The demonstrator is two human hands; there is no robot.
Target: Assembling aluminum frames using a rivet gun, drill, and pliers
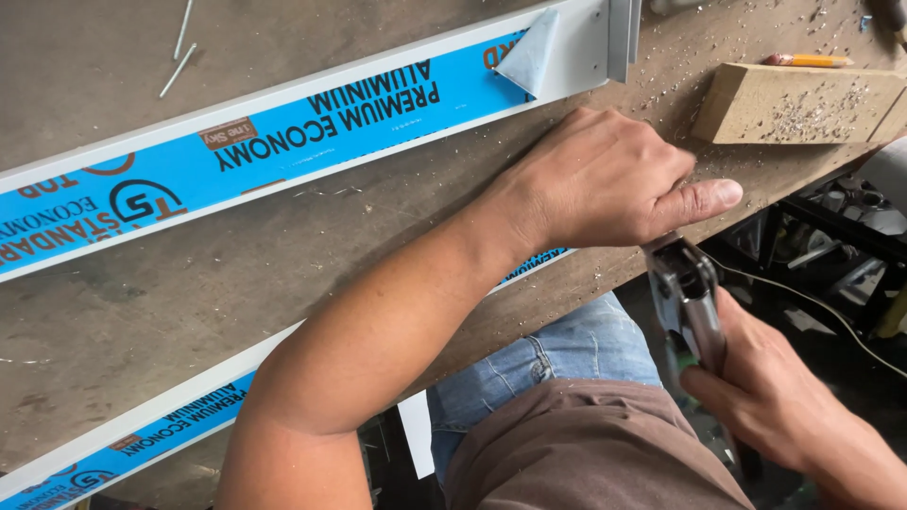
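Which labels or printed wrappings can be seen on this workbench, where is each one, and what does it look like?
Upper aluminium profile: runs slantwise across the bench top; long white bar under a bright blue protective film with dark print and a small brown patch.
Peeled film corner: at that bar's right end; grey triangular flap folded back.
Lower aluminium profile: along the near bench edge, partly under the left hand; same white bar and blue printed film.
No screens or signs show.

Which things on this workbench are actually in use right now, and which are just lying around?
In use:
- left hand, pressing down at the bench edge
- near aluminium profile with blue film, running under the left arm
- right hand, gripping the metal hand tool

Lying about:
- far aluminium profile
- wooden block
- pencil
- two nails
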